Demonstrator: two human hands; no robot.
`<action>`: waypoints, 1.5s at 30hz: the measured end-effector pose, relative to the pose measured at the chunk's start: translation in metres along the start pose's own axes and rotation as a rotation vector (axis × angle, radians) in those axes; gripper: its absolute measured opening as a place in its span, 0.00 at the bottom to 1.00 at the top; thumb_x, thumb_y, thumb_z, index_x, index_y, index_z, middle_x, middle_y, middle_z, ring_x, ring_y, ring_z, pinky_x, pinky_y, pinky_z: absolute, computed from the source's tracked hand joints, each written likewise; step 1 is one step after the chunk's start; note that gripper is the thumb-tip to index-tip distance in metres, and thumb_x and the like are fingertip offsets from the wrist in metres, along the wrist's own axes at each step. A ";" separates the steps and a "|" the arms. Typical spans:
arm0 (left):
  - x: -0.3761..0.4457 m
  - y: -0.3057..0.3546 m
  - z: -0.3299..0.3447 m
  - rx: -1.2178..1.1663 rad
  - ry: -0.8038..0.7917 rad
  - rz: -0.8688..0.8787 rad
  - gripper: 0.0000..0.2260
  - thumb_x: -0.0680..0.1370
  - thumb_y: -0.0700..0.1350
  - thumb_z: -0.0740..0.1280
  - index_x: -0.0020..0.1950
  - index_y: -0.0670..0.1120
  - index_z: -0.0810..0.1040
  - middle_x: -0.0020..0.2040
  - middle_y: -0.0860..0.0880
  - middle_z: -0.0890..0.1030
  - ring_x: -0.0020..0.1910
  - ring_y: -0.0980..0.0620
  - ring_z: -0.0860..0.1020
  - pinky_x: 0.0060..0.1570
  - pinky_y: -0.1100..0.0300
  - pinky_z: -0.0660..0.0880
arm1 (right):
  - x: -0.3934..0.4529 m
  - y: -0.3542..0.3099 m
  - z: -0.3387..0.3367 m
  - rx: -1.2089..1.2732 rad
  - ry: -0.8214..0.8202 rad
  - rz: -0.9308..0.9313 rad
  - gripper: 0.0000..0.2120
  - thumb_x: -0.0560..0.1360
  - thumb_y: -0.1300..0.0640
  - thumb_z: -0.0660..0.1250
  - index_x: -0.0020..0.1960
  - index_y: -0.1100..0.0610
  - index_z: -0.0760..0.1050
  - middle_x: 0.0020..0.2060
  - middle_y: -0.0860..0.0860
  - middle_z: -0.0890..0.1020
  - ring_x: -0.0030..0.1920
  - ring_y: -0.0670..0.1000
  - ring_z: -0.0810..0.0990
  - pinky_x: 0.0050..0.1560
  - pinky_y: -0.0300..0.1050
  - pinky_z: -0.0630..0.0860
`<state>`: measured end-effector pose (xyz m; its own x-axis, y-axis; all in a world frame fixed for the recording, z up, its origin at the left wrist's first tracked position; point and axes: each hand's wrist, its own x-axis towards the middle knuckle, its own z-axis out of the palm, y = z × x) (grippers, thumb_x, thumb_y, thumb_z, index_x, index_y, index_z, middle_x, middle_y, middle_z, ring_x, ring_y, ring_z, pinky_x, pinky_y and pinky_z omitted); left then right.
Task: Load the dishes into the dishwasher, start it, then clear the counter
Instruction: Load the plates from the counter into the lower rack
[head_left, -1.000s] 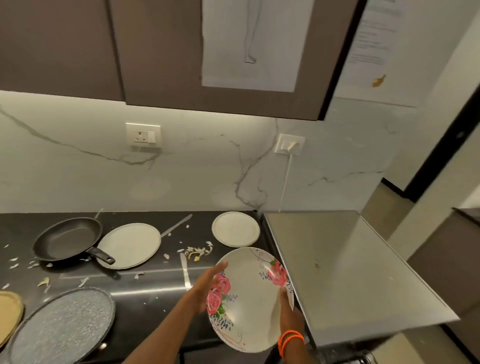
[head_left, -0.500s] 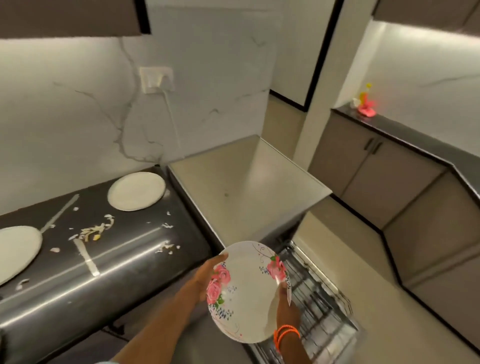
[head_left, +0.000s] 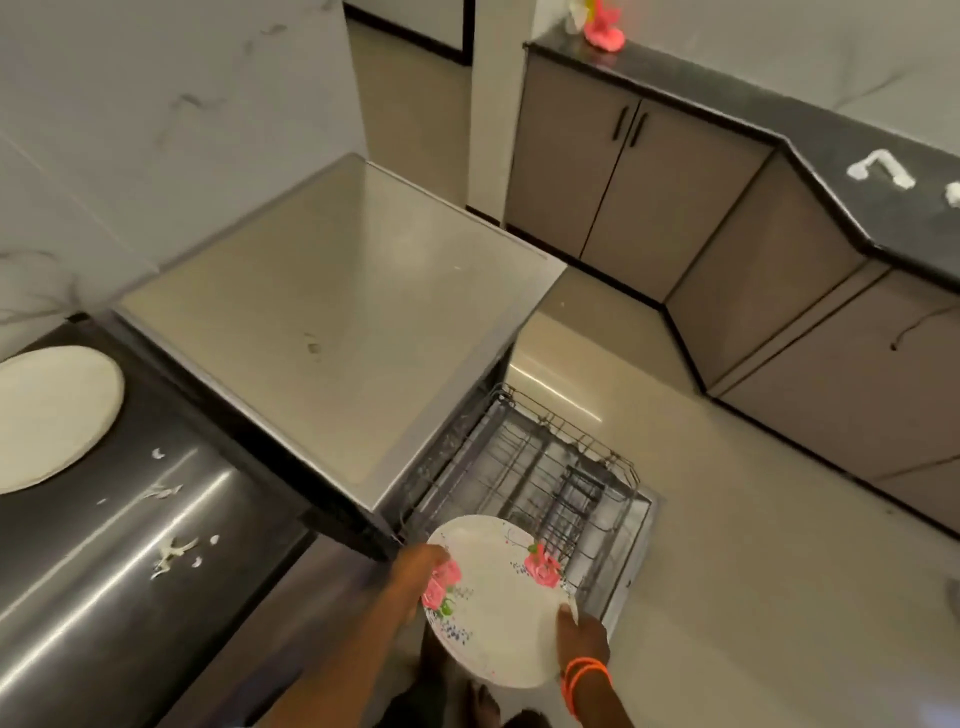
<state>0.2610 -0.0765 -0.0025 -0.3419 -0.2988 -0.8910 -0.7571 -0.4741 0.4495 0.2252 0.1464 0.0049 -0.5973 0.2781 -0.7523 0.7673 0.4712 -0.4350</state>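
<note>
A white plate with pink roses (head_left: 493, 597) is held between both hands, low and just in front of the dishwasher. My left hand (head_left: 418, 569) grips its left rim. My right hand (head_left: 582, 631), with orange bangles at the wrist, grips the right rim. Behind the plate the wire lower rack (head_left: 545, 478) is pulled out over the open door (head_left: 631, 577) of the steel-topped dishwasher (head_left: 332, 312). The rack looks bare of dishes where it shows. A plain white plate (head_left: 47, 415) lies on the dark counter (head_left: 104, 571) at the left.
White food scraps (head_left: 171, 551) are scattered on the counter. Beige cabinets (head_left: 613, 176) with a dark worktop line the right side, with a pink object (head_left: 602, 26) on top. Tiled floor (head_left: 753, 597) lies to the right of the open door.
The view has swung right and down, from the counter to the open dishwasher. Both hands have carried the rose plate down towards the pulled-out rack.
</note>
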 end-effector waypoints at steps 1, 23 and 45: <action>0.017 -0.002 0.003 -0.005 -0.015 -0.015 0.08 0.71 0.35 0.69 0.32 0.39 0.82 0.31 0.40 0.81 0.36 0.42 0.77 0.40 0.50 0.76 | 0.011 0.000 0.008 0.007 -0.003 0.007 0.13 0.81 0.59 0.64 0.55 0.68 0.80 0.52 0.66 0.82 0.54 0.64 0.80 0.50 0.47 0.72; 0.238 -0.013 0.031 -0.380 0.215 -0.132 0.04 0.79 0.41 0.69 0.47 0.40 0.79 0.40 0.43 0.82 0.38 0.47 0.80 0.21 0.63 0.75 | 0.217 -0.016 0.188 0.255 -0.264 0.406 0.08 0.81 0.64 0.59 0.45 0.64 0.74 0.28 0.60 0.76 0.17 0.52 0.73 0.19 0.44 0.75; 0.338 -0.017 0.023 -0.026 0.258 -0.028 0.11 0.79 0.38 0.70 0.61 0.43 0.79 0.55 0.39 0.82 0.54 0.41 0.82 0.49 0.50 0.82 | 0.272 -0.020 0.241 0.121 -0.432 0.421 0.08 0.81 0.61 0.56 0.50 0.63 0.73 0.37 0.61 0.80 0.29 0.57 0.79 0.23 0.44 0.77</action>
<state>0.1455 -0.1505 -0.3122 -0.1652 -0.4847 -0.8589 -0.7484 -0.5056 0.4293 0.1037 0.0105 -0.3101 -0.1081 0.0433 -0.9932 0.9528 0.2895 -0.0911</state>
